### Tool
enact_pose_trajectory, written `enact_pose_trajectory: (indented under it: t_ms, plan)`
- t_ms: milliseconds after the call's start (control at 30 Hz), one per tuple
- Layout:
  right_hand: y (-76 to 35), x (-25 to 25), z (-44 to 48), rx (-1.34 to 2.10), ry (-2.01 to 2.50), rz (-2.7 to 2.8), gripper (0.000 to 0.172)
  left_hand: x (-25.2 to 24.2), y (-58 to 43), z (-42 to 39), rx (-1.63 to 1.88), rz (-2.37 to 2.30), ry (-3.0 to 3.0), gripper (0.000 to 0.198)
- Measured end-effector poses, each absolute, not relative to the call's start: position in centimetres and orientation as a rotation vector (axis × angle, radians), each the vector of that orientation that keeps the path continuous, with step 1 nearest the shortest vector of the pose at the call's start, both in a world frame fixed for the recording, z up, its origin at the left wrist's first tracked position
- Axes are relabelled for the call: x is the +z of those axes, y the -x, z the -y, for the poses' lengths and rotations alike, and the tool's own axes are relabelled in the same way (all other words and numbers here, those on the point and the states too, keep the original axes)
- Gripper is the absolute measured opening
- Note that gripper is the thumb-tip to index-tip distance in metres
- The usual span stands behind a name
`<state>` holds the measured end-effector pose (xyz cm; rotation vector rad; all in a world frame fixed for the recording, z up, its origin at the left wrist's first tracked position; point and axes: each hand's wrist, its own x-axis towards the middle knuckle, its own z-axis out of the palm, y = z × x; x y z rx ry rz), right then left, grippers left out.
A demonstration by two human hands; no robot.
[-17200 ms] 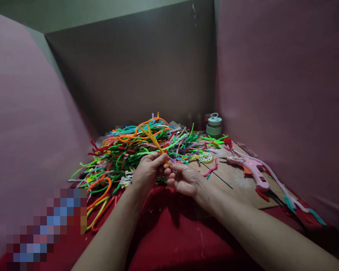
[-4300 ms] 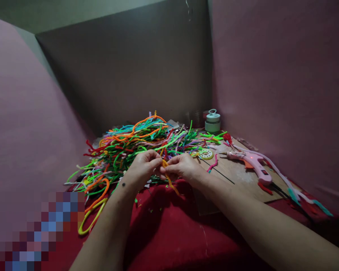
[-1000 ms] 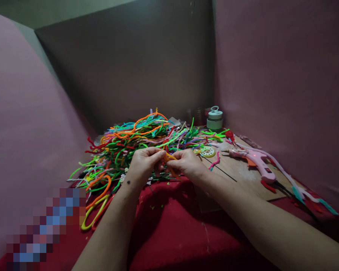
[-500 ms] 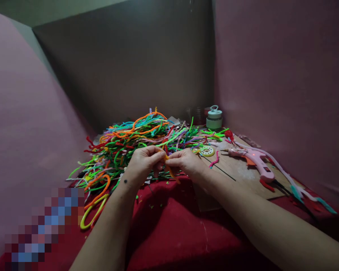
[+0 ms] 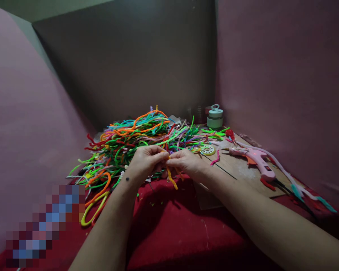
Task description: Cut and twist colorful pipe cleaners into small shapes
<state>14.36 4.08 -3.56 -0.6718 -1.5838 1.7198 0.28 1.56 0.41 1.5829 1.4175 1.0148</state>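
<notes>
Between my two hands is an orange-yellow pipe cleaner (image 5: 172, 181), pinched at the fingertips, with its bent ends hanging below them. My left hand (image 5: 148, 160) has thumb and fingers closed on it. Close beside it, my right hand (image 5: 188, 162) pinches the same piece; the fingertips of both hands nearly meet. Part of the pipe cleaner is hidden by my fingers. Just behind the hands lies a big tangled heap of coloured pipe cleaners (image 5: 147, 133), in green, orange, red, blue and other colours.
On a board (image 5: 243, 175) at the right rests a pink glue gun (image 5: 257, 160) with a lit red light. Near it are a round yellow-rimmed disc (image 5: 207, 150), a pink pipe-cleaner piece (image 5: 215, 158) and a lidded pale green jar (image 5: 215, 117). Red cloth (image 5: 169, 226) covers the table; walls enclose it.
The orange-yellow pipe cleaner has turned in my fingertips; two hanging ends now show below the hands where one showed before. Both hands stay at nearly the same place.
</notes>
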Motion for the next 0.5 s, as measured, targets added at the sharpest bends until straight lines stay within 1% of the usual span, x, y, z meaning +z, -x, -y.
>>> enact_pose_trajectory:
  t_ms: [67,167,267,367,433,500]
  plan:
    - [-14.3,-3.5,-4.1,1.751,0.697,1.514,0.013,0.4,-0.6,-1.6,1.091,-1.399,-1.553,0.02]
    - [-14.2,-3.5,-4.3,1.709,0.692,1.353,0.011,0.4,-0.9,-1.7,1.166,-1.371,-1.553,0.024]
    - [-14.1,-3.7,-4.7,1.647,0.657,1.152,0.015,0.1,-1.0,-1.7,1.062,-1.397,-1.523,0.027]
    - [-14.0,-3.9,-5.0,1.691,0.599,1.009,0.021,-0.2,-1.6,-1.6,0.905,-1.381,-1.455,0.027]
    - [-13.9,-4.1,-5.0,1.706,0.54,0.973,0.02,-0.4,-2.0,-1.4,0.872,-1.341,-1.456,0.026]
    - [-13.7,-4.2,-5.0,1.697,0.489,0.92,0.016,-0.5,-2.4,-1.3,0.889,-1.311,-1.491,0.028]
